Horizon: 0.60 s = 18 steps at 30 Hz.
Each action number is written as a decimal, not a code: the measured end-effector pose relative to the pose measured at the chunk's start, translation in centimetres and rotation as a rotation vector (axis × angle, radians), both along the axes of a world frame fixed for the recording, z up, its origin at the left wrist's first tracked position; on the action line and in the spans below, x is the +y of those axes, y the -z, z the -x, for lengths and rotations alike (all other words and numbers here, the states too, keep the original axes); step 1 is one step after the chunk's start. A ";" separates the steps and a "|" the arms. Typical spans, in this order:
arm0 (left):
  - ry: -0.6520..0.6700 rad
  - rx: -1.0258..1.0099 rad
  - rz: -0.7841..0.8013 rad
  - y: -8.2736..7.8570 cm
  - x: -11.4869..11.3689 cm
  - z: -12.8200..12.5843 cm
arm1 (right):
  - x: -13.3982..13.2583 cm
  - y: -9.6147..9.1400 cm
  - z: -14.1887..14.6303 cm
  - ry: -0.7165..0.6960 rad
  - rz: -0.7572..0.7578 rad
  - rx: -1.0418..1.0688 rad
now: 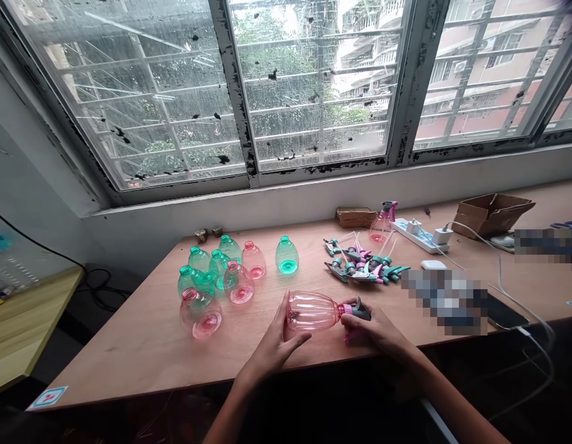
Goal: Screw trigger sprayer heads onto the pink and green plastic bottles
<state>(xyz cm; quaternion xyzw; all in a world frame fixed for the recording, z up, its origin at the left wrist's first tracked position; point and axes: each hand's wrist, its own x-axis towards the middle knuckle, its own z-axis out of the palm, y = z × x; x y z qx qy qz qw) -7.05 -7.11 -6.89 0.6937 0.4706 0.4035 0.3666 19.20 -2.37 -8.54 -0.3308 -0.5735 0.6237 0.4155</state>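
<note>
A clear pink bottle [311, 311] lies sideways just above the table's front edge. My left hand [279, 345] is wrapped around its base end, thumb along the near side. At the neck end, my right hand [376, 327] grips a grey and pink trigger spray head [360, 310], which meets the bottle's mouth; how far it is screwed on I cannot tell. Several open-necked bottles stand to the left, among them a pink bottle [201, 314] and a green bottle [286, 254]. Behind my right hand lies a pile of trigger spray heads [364, 265] with white tubes.
A pink spray bottle with its head fitted [381, 228] stands at the back by a brown cardboard piece [355, 217]. To its right are a white power strip [420, 235], an open cardboard box [489, 216], a phone [505, 311] and white cables. The window wall bounds the table.
</note>
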 end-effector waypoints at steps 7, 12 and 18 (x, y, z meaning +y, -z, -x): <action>0.021 -0.034 0.057 0.4 0.1 0.2 | -0.3 -0.4 -0.1 -0.009 0.014 -0.017; 0.032 -0.068 0.064 0.5 0.1 0.1 | -0.2 -0.3 -0.1 -0.005 0.003 -0.017; 0.005 0.022 -0.008 -0.6 -0.3 -0.2 | -0.1 0.0 -0.1 -0.014 -0.006 -0.008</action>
